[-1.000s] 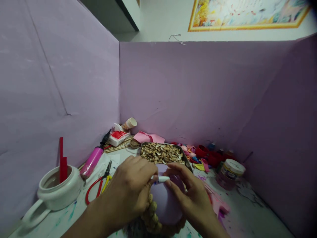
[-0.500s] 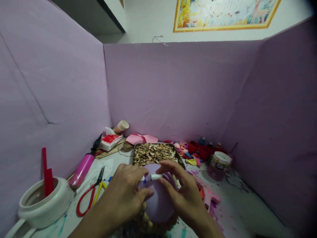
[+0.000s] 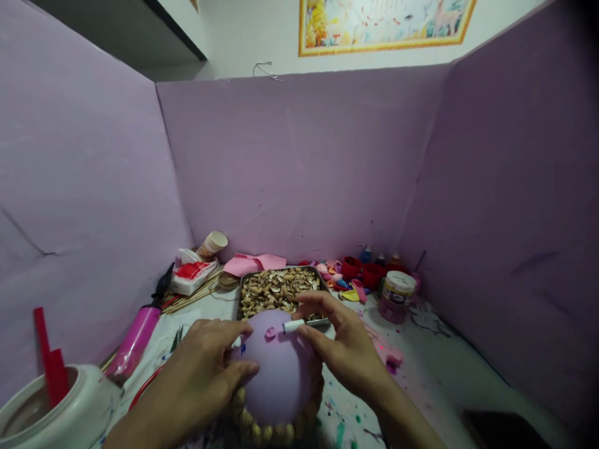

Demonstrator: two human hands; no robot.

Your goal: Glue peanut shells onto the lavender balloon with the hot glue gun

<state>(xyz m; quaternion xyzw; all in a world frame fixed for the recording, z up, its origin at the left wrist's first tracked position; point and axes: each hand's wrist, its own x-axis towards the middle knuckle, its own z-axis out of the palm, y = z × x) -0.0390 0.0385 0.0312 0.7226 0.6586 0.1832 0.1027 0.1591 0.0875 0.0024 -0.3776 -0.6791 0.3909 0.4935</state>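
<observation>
A lilac balloon [image 3: 281,374] stands in front of me, its knot [image 3: 270,334] facing up. Pistachio-like shells [image 3: 266,431] ring its lower part. My left hand [image 3: 201,365] is at the balloon's left side, closed on a white marker [image 3: 238,343] with blue marks, mostly hidden by the fingers. Above the balloon's right side, my right hand [image 3: 344,343] pinches a short white marker piece [image 3: 293,326] with a blue rim between thumb and fingers. The two marker pieces are apart.
A tray of shells [image 3: 239,299] lies behind the balloon. To the left are a white pot [image 3: 100,390], a pink pump [image 3: 135,343] and partly covered pliers [image 3: 176,338]. Loose balloons [image 3: 349,293] and a lidded jar [image 3: 397,296] stand right. Purple panels surround the table.
The white marker's two parts have come apart as my hands spread. The balloon's knot now shows between them. The view has shifted toward the right.
</observation>
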